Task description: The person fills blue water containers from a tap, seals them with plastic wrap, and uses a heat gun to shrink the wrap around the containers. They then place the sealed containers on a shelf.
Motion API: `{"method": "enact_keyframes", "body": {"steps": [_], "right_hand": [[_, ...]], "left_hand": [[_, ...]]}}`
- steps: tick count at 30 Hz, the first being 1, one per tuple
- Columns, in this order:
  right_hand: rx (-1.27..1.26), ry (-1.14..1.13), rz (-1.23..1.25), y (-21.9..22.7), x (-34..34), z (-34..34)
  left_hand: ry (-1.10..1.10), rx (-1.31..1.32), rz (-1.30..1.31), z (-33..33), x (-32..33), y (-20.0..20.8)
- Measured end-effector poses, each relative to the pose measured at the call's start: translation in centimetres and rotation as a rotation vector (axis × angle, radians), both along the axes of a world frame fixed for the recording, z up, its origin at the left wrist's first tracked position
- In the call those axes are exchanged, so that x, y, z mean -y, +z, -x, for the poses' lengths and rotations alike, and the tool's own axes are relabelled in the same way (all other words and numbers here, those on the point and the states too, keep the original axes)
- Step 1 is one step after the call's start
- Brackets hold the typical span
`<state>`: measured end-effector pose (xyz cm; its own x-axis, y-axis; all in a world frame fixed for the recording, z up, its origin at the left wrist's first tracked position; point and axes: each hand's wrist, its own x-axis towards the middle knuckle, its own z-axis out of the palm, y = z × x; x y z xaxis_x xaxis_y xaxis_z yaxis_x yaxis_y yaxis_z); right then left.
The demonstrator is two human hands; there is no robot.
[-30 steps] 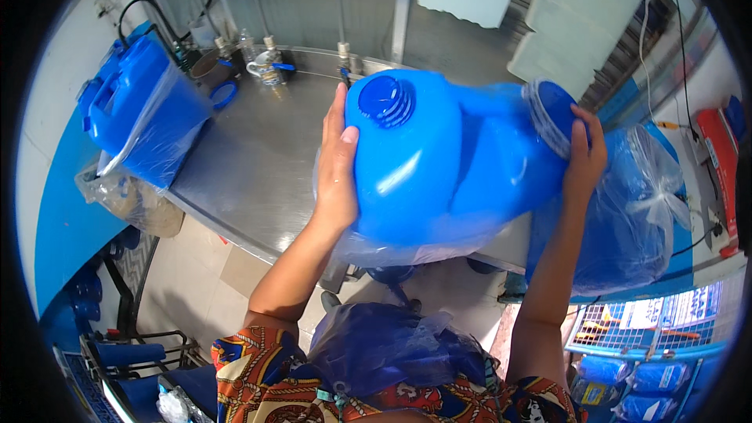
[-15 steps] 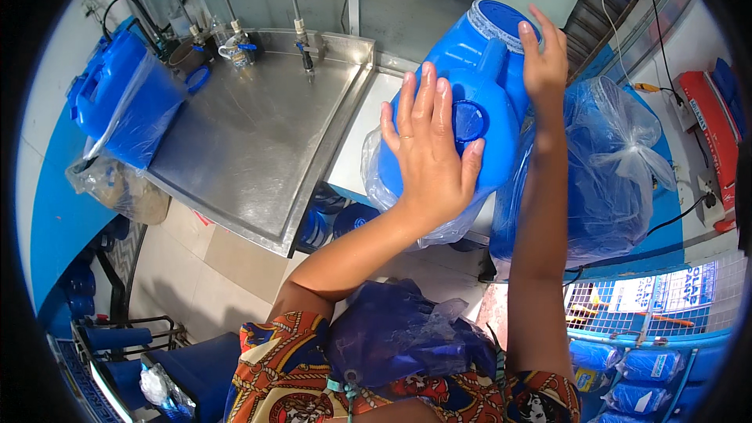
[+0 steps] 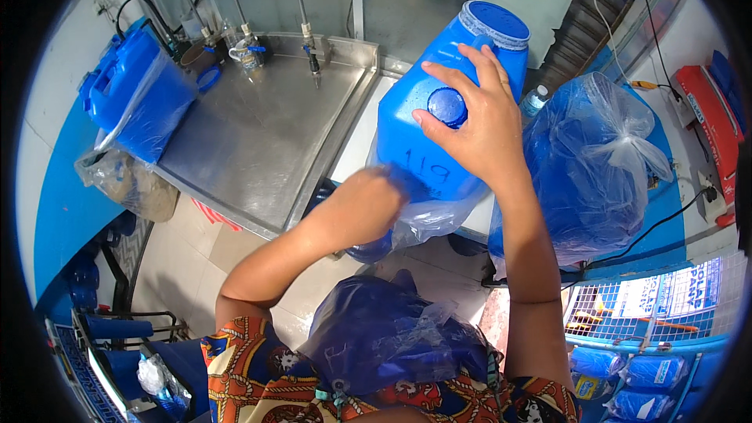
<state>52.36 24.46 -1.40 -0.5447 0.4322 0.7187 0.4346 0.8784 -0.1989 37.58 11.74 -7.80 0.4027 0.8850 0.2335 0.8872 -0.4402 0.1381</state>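
A blue plastic water jug [image 3: 415,129] with a round screw cap [image 3: 447,106] and a wide ring-topped lid [image 3: 496,22] stands in front of me. Clear plastic [image 3: 439,218] is bunched round its near lower end. My right hand [image 3: 489,121] grips the jug beside the cap, thumb to the cap's near side and fingers bent over the handle. At the jug's near left edge is my left hand [image 3: 364,204], closed like a fist. Its fingertips are blurred by motion, so what they hold is hidden.
To the left lies a steel sink counter [image 3: 251,141] with taps [image 3: 312,59] and another blue jug [image 3: 137,102] in plastic. Right of my jug are a bagged blue container [image 3: 583,164] and a small clear bottle [image 3: 536,99]. A wire rack [image 3: 658,317] stands lower right.
My left hand has left the jug's top and dropped to its near left edge, closing. My right hand has come down from beside the wide lid to the cap and handle.
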Motion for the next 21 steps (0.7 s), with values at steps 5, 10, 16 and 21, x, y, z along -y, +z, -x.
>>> {"method": "enact_keyframes", "body": {"steps": [5,10,16,21], "right_hand": [[-0.139,0.199,0.096,0.1,-0.4,-1.5],[-0.314,0.279,0.323,0.0,-1.9,-4.4],[-0.296,0.345,0.7,1.0,-6.1,-6.2],[-0.331,0.495,0.902,3.4,-11.3,-7.1]], "left_hand": [[-0.065,-0.114,-0.25,0.0,-1.5,7.7],[-0.168,0.201,-0.105,1.3,-5.8,13.3],[-0.313,0.376,0.021,3.6,-13.7,19.0],[-0.126,0.86,-0.473,4.4,-22.2,22.4]]}}
